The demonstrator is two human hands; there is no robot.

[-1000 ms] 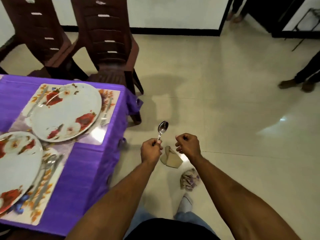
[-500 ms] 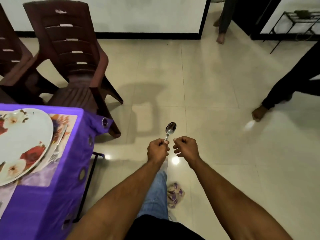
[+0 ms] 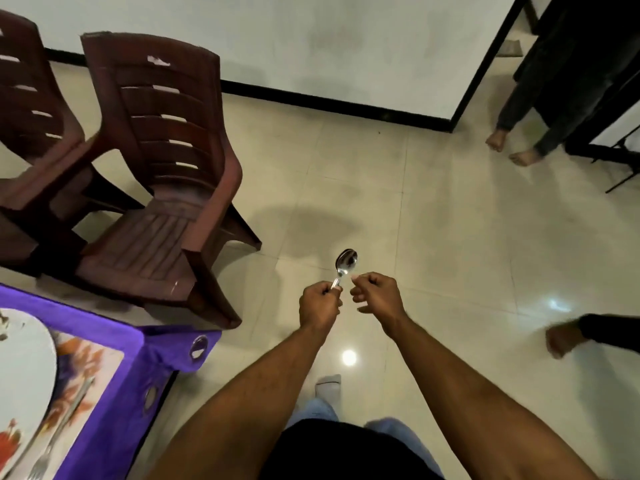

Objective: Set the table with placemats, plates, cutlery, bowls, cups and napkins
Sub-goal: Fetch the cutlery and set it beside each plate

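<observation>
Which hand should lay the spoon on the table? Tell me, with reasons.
Left. The left hand grips the spoon by its handle and is on the side nearer the purple-covered table at lower left. The right hand, fingers curled, holds nothing and is farther from it.

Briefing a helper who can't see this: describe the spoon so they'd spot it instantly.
Right of the purple table, two forearms reach out over the tiled floor. The left hand holds the spoon upright by its handle, bowl up; unlike the fork by the plate, it is off the table.
</observation>
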